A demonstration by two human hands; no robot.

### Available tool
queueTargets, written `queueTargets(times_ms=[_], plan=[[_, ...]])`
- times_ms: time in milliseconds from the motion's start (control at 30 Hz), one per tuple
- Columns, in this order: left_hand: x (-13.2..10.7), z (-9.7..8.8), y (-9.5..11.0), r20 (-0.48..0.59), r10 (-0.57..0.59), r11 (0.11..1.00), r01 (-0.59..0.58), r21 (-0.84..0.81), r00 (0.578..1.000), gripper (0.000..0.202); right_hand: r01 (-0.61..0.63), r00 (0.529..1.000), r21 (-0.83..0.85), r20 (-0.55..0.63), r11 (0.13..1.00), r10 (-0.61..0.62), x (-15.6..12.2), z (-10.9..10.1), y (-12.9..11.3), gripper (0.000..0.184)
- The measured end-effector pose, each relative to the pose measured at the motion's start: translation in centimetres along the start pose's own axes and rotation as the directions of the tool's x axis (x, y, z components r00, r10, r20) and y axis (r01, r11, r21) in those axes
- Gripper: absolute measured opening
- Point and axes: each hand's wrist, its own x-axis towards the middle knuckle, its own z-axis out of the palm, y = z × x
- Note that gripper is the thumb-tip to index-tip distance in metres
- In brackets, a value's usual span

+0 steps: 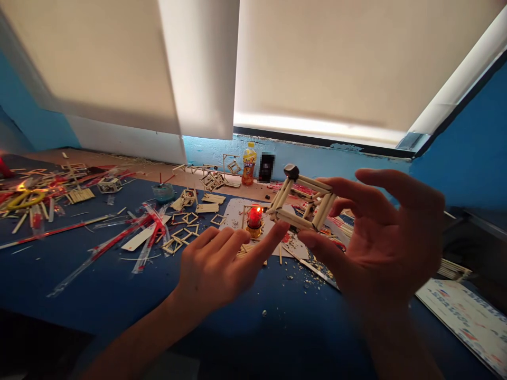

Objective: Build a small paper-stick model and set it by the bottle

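Observation:
My right hand (390, 240) holds a small cube-like frame (296, 218) of short wooden sticks between thumb and fingers. A dark lump (291, 171) sits on the frame's upper left corner. My left hand (217, 264) reaches in from below with its index finger stretched out, the tip at the frame's lower edge; its other fingers are bent and appear to hold nothing. Just behind the left fingers burns a red candle (255, 219) on a gold-coloured base. It stands on a pale sheet (233, 208) scattered with dark bits.
Stick squares (178, 237), stick panels (213, 198) and red-and-clear plastic strips (148, 232) lie across the blue tabletop (119, 316). Farther back are a drink bottle (249, 164) and a small bowl (163, 192). Yellow-handled scissors (26, 200) lie left, a printed board (467, 316) right.

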Motion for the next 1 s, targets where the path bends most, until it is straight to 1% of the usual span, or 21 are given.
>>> queueTargets(times_ms=[67,167,333,533,700,833,933,1000], plan=[[0.1,0.0,-0.1,0.0,0.009,1.0,-0.009,0.022,1.0,0.048,0.013,1.0,-0.016,-0.002,1.0,-0.013,-0.1,0.1,0.1,0.071],[0.1,0.2,-0.2,0.023,0.013,0.999,-0.014,0.049,1.0,0.048,0.0,1.0,-0.037,-0.005,0.999,0.0,0.0,0.1,0.1,0.072],[-0.2,0.7,-0.1,0.044,-0.002,1.0,0.001,0.013,0.999,0.054,-0.005,1.0,-0.033,-0.022,0.999,0.004,0.1,0.1,0.0,0.072],[-0.3,0.9,0.2,-0.012,-0.007,0.999,0.007,-0.042,1.0,0.053,0.013,0.999,-0.05,-0.041,0.999,-0.015,0.0,0.1,-0.4,0.071],[-0.4,0.8,0.2,-0.045,-0.01,0.994,0.005,-0.105,0.999,0.051,0.02,1.0,-0.053,-0.016,0.998,-0.021,0.2,0.1,-0.3,0.071],[-0.1,0.5,0.3,-0.114,-0.032,0.984,0.011,-0.179,0.993,0.043,0.027,0.999,-0.05,-0.024,0.998,-0.029,0.1,0.1,-0.1,0.068],[0.5,0.2,0.2,-0.166,-0.076,0.978,0.04,-0.207,0.983,0.03,0.027,0.999,-0.047,-0.019,0.999,-0.027,0.0,0.0,-0.1,0.068],[1.2,0.2,0.0,-0.192,-0.082,0.98,0.044,-0.196,0.978,0.022,0.024,1.0,-0.04,-0.013,0.999,-0.024,-0.1,0.1,-0.1,0.067]])
